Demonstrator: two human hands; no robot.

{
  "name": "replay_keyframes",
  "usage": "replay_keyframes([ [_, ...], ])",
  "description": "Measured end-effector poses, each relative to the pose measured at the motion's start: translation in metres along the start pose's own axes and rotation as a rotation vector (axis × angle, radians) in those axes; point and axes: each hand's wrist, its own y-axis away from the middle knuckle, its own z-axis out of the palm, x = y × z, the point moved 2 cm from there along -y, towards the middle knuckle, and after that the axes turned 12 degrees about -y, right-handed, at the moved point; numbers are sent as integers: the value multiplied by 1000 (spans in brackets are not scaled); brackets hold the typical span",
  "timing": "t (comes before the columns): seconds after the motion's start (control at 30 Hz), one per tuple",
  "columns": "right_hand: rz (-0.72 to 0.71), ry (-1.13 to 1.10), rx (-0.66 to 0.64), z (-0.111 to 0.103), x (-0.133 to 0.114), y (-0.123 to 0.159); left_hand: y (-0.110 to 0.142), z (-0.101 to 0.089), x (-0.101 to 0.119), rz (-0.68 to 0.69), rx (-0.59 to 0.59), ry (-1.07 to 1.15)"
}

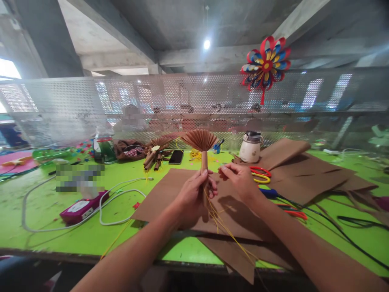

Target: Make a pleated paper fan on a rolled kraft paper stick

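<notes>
My left hand (194, 192) is wrapped round the rolled handle of a brown paper fan (199, 140), whose pleated top spreads open above it. Yellow strings (223, 221) hang from the handle below my fingers and trail toward the table's front edge. Just right of the handle, my right hand (238, 178) is raised with its fingers pinched together; whatever may be between the fingertips is too small to make out. Under both hands lie sheets of brown paper (164, 190).
On the green table (121, 219) stand a purple tissue box (82, 211) beside a white cable, a phone (176, 157), paper rolls (152, 160) and a cream jar (250, 148). Scissors (259, 174), a blue-handled tool (269, 193) and more brown paper (304, 174) lie right. Behind rises a perforated screen (170, 97).
</notes>
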Motion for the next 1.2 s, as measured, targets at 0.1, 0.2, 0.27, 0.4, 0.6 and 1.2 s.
replay_keyframes([
  [0.1, 2, 8, -34, 6, -3, 5, -2, -3, 2, 19, 50, 2],
  [0.2, 0, 63, -144, 13, -6, 10, -5, -10, 4, 62, 135, 26],
  [0.27, -14, 124, -228, 19, -8, 15, -7, -16, 5, 81, 203, 34],
  [0.4, -68, 335, -367, 32, -17, 33, -8, -21, 8, 102, 267, 51],
  [0.6, -134, 665, -466, 43, -45, 53, -7, -14, 10, 86, 138, 113],
  [1.2, -156, 426, -255, 27, -25, 35, -5, -16, 18, 84, 133, 128],
])
